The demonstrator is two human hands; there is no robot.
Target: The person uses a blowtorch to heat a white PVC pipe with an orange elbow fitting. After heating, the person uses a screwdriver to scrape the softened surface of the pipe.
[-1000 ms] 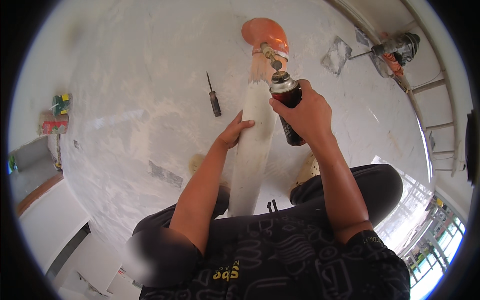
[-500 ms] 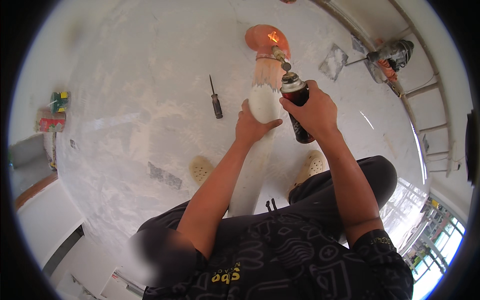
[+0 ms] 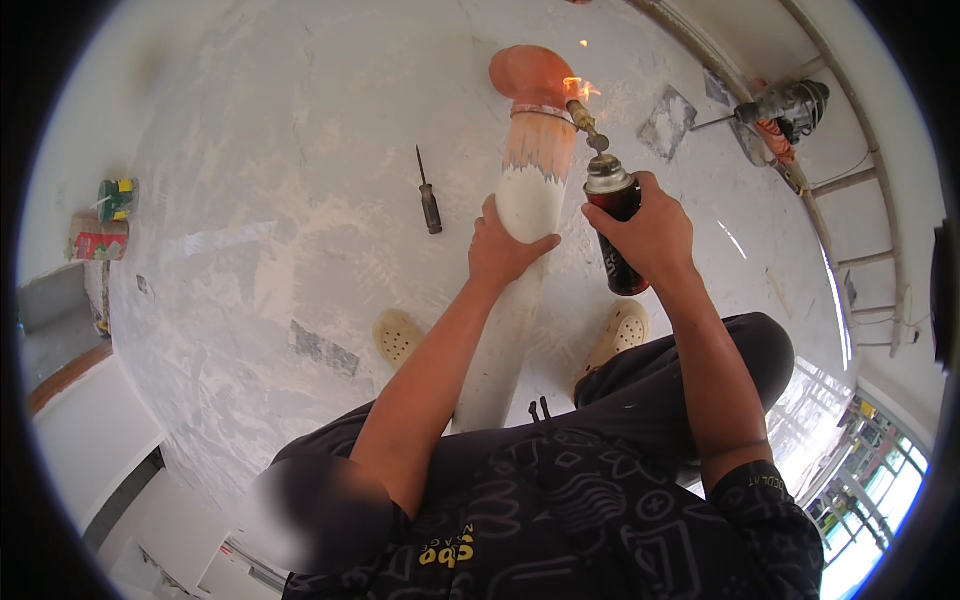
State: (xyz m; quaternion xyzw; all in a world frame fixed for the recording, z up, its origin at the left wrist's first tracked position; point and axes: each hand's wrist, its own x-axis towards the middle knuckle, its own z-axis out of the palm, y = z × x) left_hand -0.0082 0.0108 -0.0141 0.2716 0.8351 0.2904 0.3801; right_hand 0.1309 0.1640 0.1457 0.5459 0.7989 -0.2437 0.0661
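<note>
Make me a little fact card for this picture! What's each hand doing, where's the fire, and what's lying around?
Left hand: gripping the white pipe
Right hand: holding a dark torch canister
Flame: at the brass nozzle, by the orange elbow
Screwdriver: left of the pipe
Clogs: cream, one each side
Upper right: power tool

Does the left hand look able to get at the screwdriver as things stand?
Likely yes, if the left hand lets go of the pipe: the screwdriver lies nearby on the floor, nothing visible between.
</note>
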